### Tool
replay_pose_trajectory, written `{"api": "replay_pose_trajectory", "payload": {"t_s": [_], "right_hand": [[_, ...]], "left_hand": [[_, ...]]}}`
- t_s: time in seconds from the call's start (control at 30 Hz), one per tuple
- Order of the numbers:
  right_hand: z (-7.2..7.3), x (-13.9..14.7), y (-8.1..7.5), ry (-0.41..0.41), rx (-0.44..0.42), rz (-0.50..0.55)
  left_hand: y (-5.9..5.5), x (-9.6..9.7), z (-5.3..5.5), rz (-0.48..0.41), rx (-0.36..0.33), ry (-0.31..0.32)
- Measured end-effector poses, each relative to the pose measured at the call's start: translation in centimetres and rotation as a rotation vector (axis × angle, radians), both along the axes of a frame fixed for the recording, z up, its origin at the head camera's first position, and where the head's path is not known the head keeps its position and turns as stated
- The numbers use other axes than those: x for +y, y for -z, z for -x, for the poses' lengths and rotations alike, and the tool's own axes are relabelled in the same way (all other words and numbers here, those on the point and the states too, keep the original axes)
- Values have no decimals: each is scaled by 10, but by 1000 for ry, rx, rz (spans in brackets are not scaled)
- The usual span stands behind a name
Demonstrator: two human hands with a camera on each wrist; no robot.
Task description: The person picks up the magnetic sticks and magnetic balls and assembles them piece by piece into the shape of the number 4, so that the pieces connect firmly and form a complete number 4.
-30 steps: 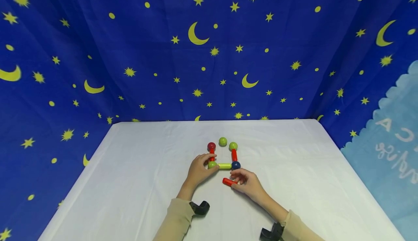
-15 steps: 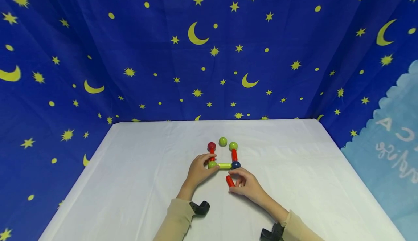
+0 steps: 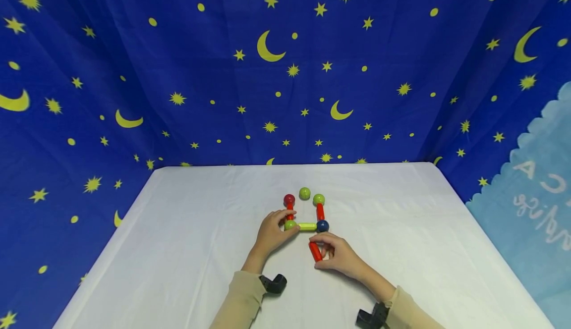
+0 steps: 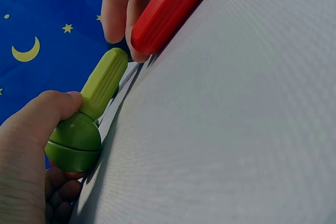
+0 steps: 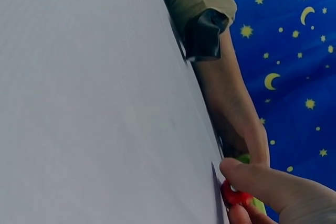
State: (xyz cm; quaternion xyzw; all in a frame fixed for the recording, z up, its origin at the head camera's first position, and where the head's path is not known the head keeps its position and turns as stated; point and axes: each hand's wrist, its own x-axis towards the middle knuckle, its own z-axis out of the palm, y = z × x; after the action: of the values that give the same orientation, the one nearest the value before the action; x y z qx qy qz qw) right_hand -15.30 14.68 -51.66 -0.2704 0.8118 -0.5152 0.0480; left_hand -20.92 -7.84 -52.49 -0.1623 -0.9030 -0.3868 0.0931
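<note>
In the head view, a three-sided frame of balls and rods lies on the white table. My left hand [image 3: 270, 233] holds its near-left green ball [image 3: 290, 225], with the thumb touching the joint to a yellow-green rod [image 4: 105, 82] in the left wrist view. That rod runs to a blue ball [image 3: 322, 226]. Red rods go back from these two balls to a red ball [image 3: 289, 199] and another green ball [image 3: 318, 199]. Just in front of the blue ball, my right hand [image 3: 341, 255] pinches a loose red rod [image 3: 315, 251] between thumb and fingers; it slants and stays apart from the frame.
One loose green ball [image 3: 305, 193] sits behind the frame, between its two far balls. White cloth covers the table [image 3: 178, 249]. A blue star-and-moon curtain [image 3: 200, 71] stands around its back and sides.
The loose red rod has turned in my right fingers, from lying nearly crosswise to pointing more front to back. My left hand and the frame stay put.
</note>
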Motion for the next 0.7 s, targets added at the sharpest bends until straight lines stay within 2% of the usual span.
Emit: {"api": "replay_pose_trajectory", "payload": {"t_s": [0.2,0.27,0.37,0.53,0.63,0.7], "right_hand": [[-10,-2,-21,-39,52,25],[-10,-1,-19,-33,52,31],[-6,4,-8,-17,32,42],[-1,11,5,-20,-33,143],[1,14,8,-22,-9,206],[1,14,9,-11,26,222]], "left_hand": [[0,0,0,0,15,10],[1,-1,0,2,34,17],[2,-1,0,-8,61,26],[3,-1,1,-29,134,40],[4,-1,0,-34,159,44],[4,-1,0,-32,136,39]]}}
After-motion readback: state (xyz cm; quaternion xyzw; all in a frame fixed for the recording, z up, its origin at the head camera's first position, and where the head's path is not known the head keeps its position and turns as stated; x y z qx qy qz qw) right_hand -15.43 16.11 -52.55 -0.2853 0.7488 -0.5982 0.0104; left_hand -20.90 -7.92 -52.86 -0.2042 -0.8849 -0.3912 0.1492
